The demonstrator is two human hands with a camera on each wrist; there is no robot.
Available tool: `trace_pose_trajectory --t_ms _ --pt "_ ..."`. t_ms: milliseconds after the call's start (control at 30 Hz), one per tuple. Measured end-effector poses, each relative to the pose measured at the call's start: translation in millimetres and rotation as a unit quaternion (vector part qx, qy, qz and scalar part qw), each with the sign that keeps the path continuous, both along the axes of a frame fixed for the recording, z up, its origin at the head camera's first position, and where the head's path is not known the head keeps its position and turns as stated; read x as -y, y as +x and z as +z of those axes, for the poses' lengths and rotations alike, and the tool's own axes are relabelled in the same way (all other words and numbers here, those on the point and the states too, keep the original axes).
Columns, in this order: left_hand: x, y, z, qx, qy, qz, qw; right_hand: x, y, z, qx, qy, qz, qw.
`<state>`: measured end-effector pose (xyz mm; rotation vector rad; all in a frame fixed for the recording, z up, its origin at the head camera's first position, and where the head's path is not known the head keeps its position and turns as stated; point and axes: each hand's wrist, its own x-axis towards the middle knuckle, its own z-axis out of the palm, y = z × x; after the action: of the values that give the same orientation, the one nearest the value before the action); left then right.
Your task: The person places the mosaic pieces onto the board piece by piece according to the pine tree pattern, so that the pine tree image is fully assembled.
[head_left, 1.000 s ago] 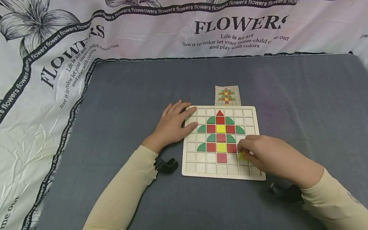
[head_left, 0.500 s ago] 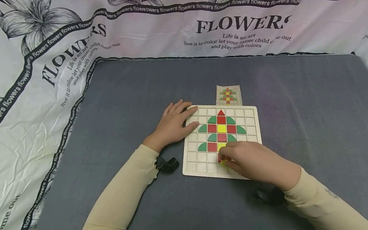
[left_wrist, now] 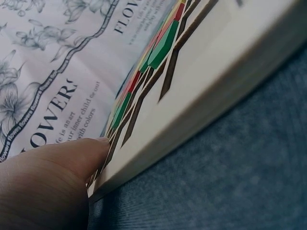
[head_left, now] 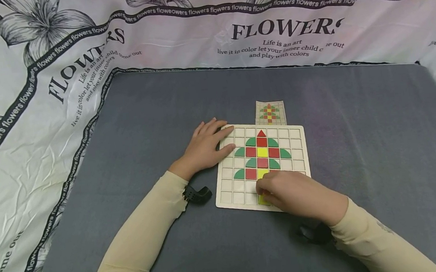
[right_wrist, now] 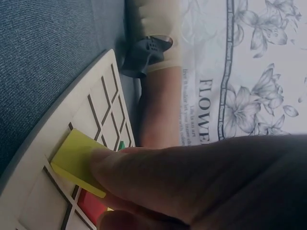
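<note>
A pale wooden grid board point(head_left: 237, 198) lies on the table, with red, yellow and green tiles set in its cells in a tree shape. My right hand point(head_left: 301, 193) pinches a yellow square tile point(right_wrist: 72, 155) at the bottom row, below the column's red tile point(right_wrist: 91, 206). In the right wrist view the thumb lies on the yellow tile, which sits slightly tilted over its cell. My left hand point(head_left: 203, 148) rests with spread fingers on the board's upper left edge; its thumb point(left_wrist: 72, 163) touches the board in the left wrist view. The right hand hides some lower right cells.
Behind the board, partly under its far edge, lies a small card point(head_left: 270, 113) printed with a similar tree pattern. The grey table point(head_left: 378, 139) surrounds the board. A white flower-printed sheet point(head_left: 178, 35) borders the table at the back and left.
My right hand has moved left across the board with the yellow tile, then slightly lower, bringing the tile to the bottom row under the tree. The left hand stays where it was.
</note>
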<state>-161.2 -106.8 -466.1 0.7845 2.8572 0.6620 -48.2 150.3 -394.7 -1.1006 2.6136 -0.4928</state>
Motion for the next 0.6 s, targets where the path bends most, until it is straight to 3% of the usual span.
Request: trace_pose_trajectory --t_ms 367,600 --pt "0.9 1.0 1.6 0.001 -0.001 0.001 1.0000 2.0 1.0 -3.9 -0.030 -0.004 0.013 0.9995" --pt "0.4 2.2 4.4 0.003 -0.006 0.001 1.0000 1.4 0.4 -4.3 -0.017 -0.002 0.016 0.9997"
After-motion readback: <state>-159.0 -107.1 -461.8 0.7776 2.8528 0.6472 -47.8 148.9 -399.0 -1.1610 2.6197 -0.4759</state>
